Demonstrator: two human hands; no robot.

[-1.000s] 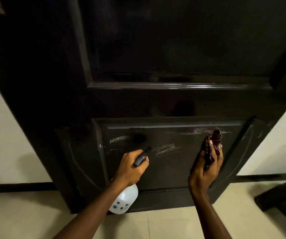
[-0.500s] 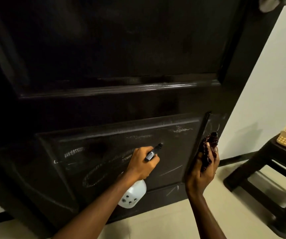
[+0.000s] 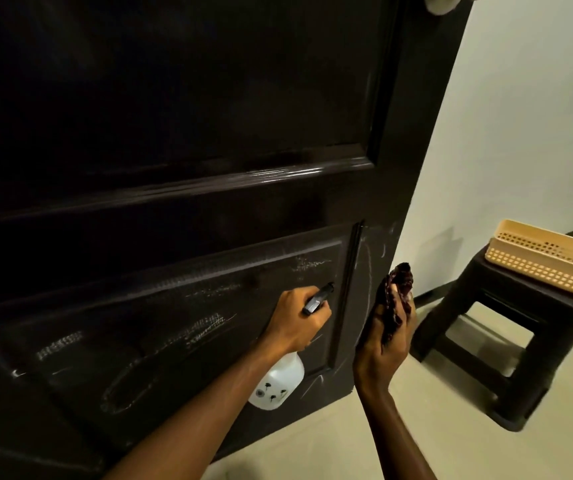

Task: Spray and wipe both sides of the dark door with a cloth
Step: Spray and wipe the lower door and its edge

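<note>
Dark door point(image 3: 209, 116), left hand point(image 3: 297, 322) gripping bottle point(image 3: 278, 386), right hand point(image 3: 385, 344) gripping cloth point(image 3: 400, 287)

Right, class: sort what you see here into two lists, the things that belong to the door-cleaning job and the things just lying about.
Belongs to the job:
- dark door
- spray bottle, gripped by the left hand
- cloth, held in the right hand

Just lying about:
- dark stool on the floor beside the door
- perforated basket on the stool
</note>
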